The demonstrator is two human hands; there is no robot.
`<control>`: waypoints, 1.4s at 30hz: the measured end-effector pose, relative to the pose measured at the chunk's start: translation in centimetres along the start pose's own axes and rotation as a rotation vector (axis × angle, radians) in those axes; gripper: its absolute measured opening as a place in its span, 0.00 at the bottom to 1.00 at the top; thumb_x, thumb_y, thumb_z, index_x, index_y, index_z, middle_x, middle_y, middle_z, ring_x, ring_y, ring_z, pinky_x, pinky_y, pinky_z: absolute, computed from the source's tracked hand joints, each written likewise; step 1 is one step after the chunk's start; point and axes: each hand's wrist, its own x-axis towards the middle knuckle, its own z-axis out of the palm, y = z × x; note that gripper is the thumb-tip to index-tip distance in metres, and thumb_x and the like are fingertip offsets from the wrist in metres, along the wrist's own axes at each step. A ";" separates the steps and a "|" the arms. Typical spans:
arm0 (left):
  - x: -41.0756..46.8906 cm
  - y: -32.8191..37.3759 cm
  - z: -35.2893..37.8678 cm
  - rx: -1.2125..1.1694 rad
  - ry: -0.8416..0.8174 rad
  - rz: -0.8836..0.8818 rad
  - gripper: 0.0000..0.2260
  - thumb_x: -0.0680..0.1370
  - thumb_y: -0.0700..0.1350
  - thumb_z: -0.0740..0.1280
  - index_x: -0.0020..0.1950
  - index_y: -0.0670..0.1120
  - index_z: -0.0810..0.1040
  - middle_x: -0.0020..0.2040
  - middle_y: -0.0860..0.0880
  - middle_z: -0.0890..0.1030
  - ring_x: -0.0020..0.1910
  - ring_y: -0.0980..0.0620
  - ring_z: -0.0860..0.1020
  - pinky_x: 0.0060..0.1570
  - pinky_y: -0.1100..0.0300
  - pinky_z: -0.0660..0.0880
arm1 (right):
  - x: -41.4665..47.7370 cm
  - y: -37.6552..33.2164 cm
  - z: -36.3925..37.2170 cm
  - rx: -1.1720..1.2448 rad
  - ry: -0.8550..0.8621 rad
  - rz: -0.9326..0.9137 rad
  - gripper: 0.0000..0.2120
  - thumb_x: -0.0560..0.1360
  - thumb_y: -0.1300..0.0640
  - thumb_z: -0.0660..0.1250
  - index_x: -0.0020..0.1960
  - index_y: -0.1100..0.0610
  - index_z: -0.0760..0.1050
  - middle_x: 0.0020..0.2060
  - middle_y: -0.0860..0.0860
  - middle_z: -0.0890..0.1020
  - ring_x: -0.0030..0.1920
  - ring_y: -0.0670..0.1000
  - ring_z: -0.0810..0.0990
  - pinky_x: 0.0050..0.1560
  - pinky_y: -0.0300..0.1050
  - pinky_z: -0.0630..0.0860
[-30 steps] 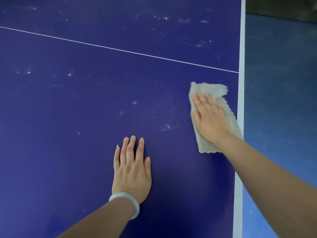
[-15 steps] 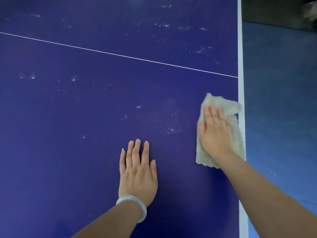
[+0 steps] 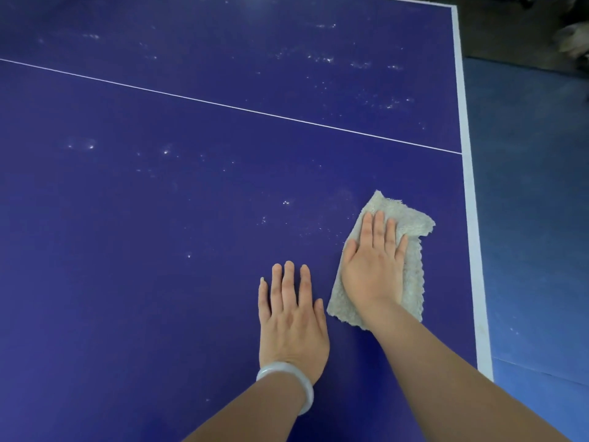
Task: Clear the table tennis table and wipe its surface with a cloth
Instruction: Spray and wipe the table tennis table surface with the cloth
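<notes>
Dark blue fills most of the head view: the top of a table tennis table (image 3: 159, 282), seen from above and slightly to one side. A thin white line (image 3: 223, 105) runs across it from the left edge down toward the right, meeting a broad white border stripe (image 3: 468, 186) along the table's right edge. Pale specks and smears (image 3: 322, 59) are scattered over the blue, thickest beyond the thin line and in a looser patch just left of the cloth. Past the border lies a lighter blue floor (image 3: 535, 218), with a dark area in the upper right corner that is too blurred to make out.

A beige, fluffy cloth (image 3: 412, 269) lies flat on the table near the right edge, just inside the white stripe. The right hand (image 3: 373, 266) presses down on it, palm flat, fingers straight and held close together. Just beside the cloth, on bare table, the left hand (image 3: 291, 317) rests palm down with fingers straight and slightly spread, holding nothing. A pale, smooth bangle (image 3: 287, 376) circles the left wrist.
</notes>
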 end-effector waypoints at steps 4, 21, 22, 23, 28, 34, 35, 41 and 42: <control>0.0 -0.4 -0.4 -0.084 0.003 0.045 0.25 0.80 0.52 0.50 0.74 0.44 0.70 0.74 0.42 0.69 0.75 0.42 0.65 0.72 0.45 0.55 | -1.4 -0.2 -0.1 0.014 0.003 0.024 0.28 0.82 0.47 0.40 0.81 0.53 0.41 0.80 0.50 0.44 0.79 0.51 0.39 0.78 0.55 0.37; 5.7 -17.3 -3.4 0.164 -0.049 0.774 0.27 0.82 0.57 0.54 0.78 0.46 0.63 0.77 0.49 0.65 0.78 0.48 0.59 0.73 0.47 0.55 | -1.3 -0.7 -0.1 -0.014 0.009 0.098 0.30 0.80 0.45 0.37 0.81 0.50 0.43 0.80 0.45 0.45 0.79 0.47 0.41 0.79 0.52 0.39; 6.0 -17.2 -3.3 0.155 -0.059 0.771 0.27 0.82 0.58 0.54 0.78 0.46 0.63 0.77 0.49 0.65 0.78 0.48 0.60 0.73 0.47 0.54 | -1.2 -0.7 -0.2 -0.009 0.006 0.111 0.29 0.80 0.46 0.38 0.81 0.50 0.43 0.80 0.45 0.45 0.79 0.46 0.40 0.79 0.52 0.38; 6.0 -17.1 -3.2 0.146 -0.062 0.769 0.27 0.82 0.58 0.54 0.78 0.46 0.63 0.77 0.49 0.65 0.78 0.47 0.60 0.73 0.47 0.54 | -1.2 -0.7 -0.2 -0.006 0.007 0.124 0.29 0.81 0.46 0.39 0.81 0.50 0.43 0.80 0.45 0.45 0.79 0.46 0.40 0.79 0.52 0.38; 5.9 -16.9 -3.6 0.139 -0.065 0.773 0.27 0.81 0.57 0.55 0.77 0.45 0.65 0.76 0.48 0.67 0.77 0.46 0.62 0.71 0.45 0.56 | -0.7 -0.6 -0.1 -0.018 0.026 0.197 0.30 0.80 0.45 0.36 0.80 0.51 0.42 0.80 0.46 0.45 0.79 0.47 0.41 0.78 0.52 0.37; 5.9 -16.8 -3.9 0.121 -0.113 0.763 0.27 0.81 0.57 0.56 0.77 0.46 0.65 0.76 0.49 0.66 0.77 0.47 0.62 0.71 0.46 0.56 | 3.1 -2.8 -0.3 -0.007 0.023 0.371 0.28 0.83 0.49 0.41 0.81 0.55 0.42 0.80 0.51 0.45 0.80 0.54 0.42 0.78 0.57 0.39; 5.9 -16.8 -4.0 0.118 -0.120 0.758 0.27 0.81 0.56 0.56 0.77 0.47 0.65 0.76 0.49 0.66 0.77 0.47 0.62 0.71 0.46 0.56 | 4.5 -3.7 -0.3 0.006 0.024 0.382 0.29 0.83 0.49 0.41 0.81 0.56 0.42 0.80 0.52 0.45 0.80 0.54 0.42 0.78 0.58 0.40; 6.1 -16.6 -4.4 0.122 -0.148 0.735 0.26 0.81 0.56 0.56 0.77 0.48 0.64 0.77 0.50 0.65 0.77 0.48 0.61 0.71 0.48 0.55 | 10.9 -9.4 0.4 0.012 -0.060 -0.136 0.28 0.83 0.48 0.41 0.81 0.52 0.42 0.80 0.48 0.44 0.79 0.50 0.40 0.78 0.54 0.37; 6.1 -16.6 -4.4 0.126 -0.154 0.734 0.26 0.81 0.56 0.55 0.77 0.48 0.64 0.77 0.50 0.65 0.77 0.48 0.61 0.72 0.47 0.55 | 11.1 -8.8 0.3 0.000 -0.081 -0.247 0.27 0.83 0.47 0.42 0.81 0.51 0.43 0.80 0.47 0.44 0.79 0.49 0.40 0.78 0.53 0.37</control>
